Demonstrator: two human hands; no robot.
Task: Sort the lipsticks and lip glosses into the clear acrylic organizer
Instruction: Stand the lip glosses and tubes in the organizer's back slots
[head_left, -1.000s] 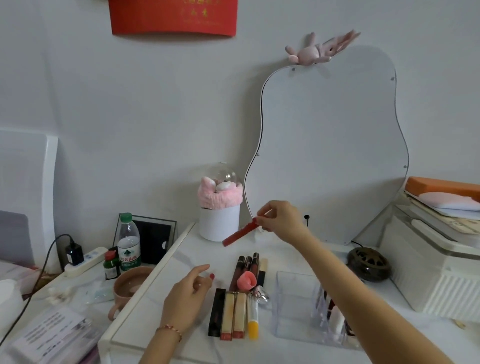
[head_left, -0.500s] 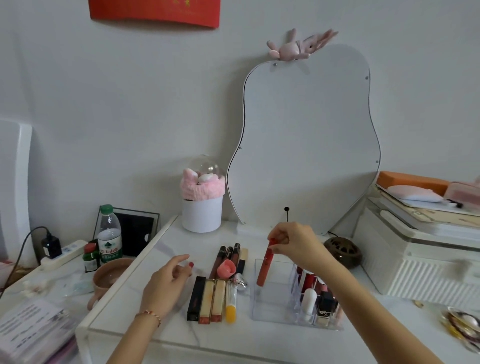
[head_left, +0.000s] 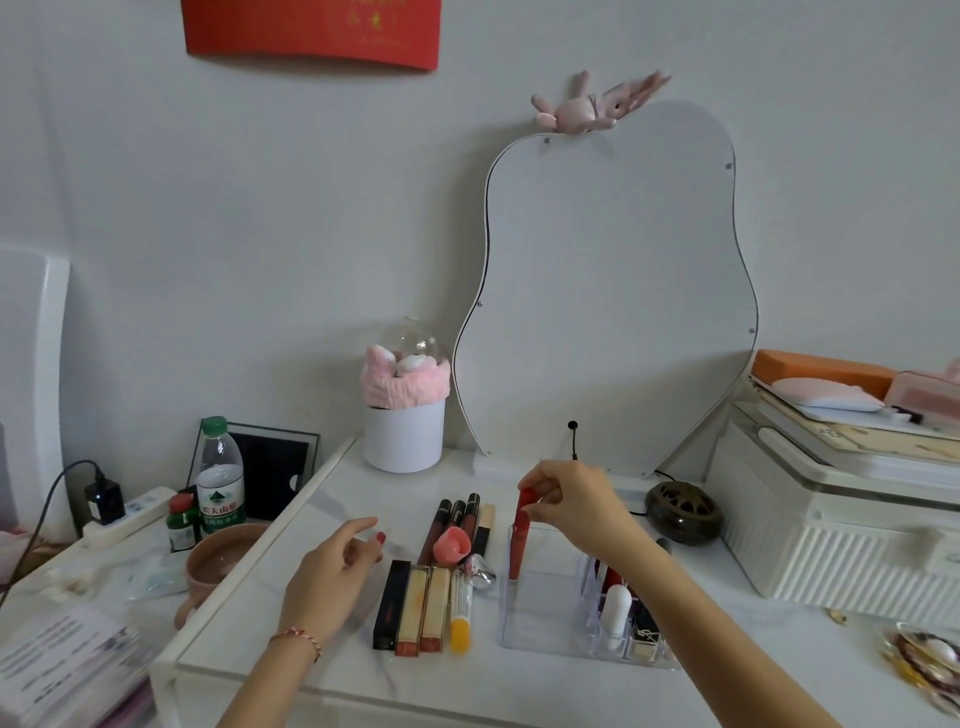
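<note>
Red lip gloss held upright at the clear organizer

The right hand (head_left: 569, 506) pinches the red lip gloss (head_left: 519, 535) by its cap, its lower end seemingly inside the clear acrylic organizer's (head_left: 545, 623) large left compartment. The left hand (head_left: 332, 571) hovers, fingers relaxed, beside lipsticks (head_left: 421, 608) lying on the tabletop (head_left: 322, 670).

A plain pale grey wall (head_left: 208, 249) fills the upper frame, evenly lit. A red paper banner (head_left: 311, 31) hangs at the top, left of centre. Right of centre, a wavy-edged frameless mirror (head_left: 613, 301) leans against the wall, with a pink plush rabbit (head_left: 592, 106) on its top edge. Across the lower frame runs the white marble-patterned surface (head_left: 545, 686). A white ribbed storage box (head_left: 841, 551) stands at right.
</note>
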